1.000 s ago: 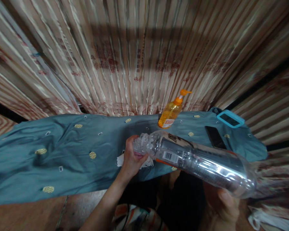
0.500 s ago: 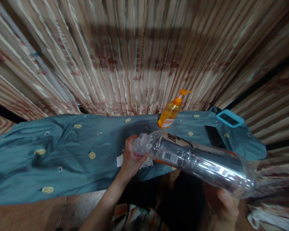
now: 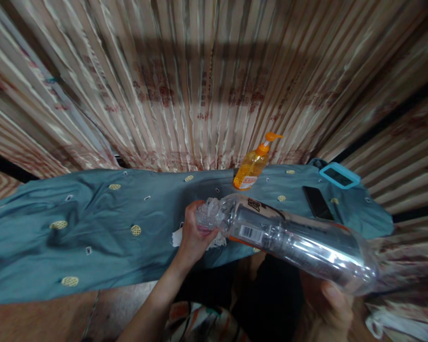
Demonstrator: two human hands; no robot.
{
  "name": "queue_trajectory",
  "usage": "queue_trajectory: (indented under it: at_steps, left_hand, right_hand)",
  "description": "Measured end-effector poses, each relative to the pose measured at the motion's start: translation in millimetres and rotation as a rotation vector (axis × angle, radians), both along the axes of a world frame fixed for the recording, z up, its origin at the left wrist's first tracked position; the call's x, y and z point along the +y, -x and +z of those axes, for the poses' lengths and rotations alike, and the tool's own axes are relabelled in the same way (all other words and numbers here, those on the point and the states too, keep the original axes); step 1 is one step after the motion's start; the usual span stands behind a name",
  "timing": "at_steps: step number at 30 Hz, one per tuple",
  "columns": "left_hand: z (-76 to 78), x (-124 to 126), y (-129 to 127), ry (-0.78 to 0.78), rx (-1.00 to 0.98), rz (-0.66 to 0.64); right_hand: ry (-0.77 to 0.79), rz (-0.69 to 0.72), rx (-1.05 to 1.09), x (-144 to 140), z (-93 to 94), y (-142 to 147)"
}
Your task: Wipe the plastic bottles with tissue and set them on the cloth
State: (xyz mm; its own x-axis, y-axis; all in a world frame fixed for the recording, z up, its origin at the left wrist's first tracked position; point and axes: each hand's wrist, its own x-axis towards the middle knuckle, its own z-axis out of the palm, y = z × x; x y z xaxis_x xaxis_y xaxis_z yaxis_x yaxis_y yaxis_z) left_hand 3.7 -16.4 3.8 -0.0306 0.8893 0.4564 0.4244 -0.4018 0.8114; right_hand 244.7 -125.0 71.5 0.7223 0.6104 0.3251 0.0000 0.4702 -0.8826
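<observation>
A large clear plastic bottle (image 3: pixel 303 242) with a printed label and barcode lies slantwise across my view, its neck end to the left. My right hand (image 3: pixel 330 304) supports it from below near the base; most of its fingers are hidden behind the bottle. My left hand (image 3: pixel 194 232) is closed around a clear, bumpy-sided container (image 3: pixel 209 213) at the bottle's mouth. Whether the two touch cannot be made out. Beneath my left hand lies a crumpled white tissue (image 3: pixel 177 237). A pump bottle (image 3: pixel 251 168) of orange liquid stands just beyond the bottle.
A teal cloth (image 3: pixel 103 213) with a pineapple print covers the narrow table. At the right lie a black phone (image 3: pixel 317 203) and a light-blue framed device (image 3: pixel 340 175). Patterned curtains (image 3: pixel 185 85) hang close behind and at both sides. A white bag (image 3: pixel 399 327) is at lower right.
</observation>
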Motion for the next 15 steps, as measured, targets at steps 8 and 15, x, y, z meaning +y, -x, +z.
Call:
queue_trajectory:
  at_steps: [8,15]
  left_hand:
    - [-1.3,0.2,-1.1,-0.016,-0.012,0.011]
    - [1.6,-0.3,-0.3,0.007,-0.012,0.000]
  right_hand:
    - [-0.015,0.012,-0.026,1.1,1.5,1.6]
    - [0.015,0.010,-0.045,-3.3,0.1,1.5]
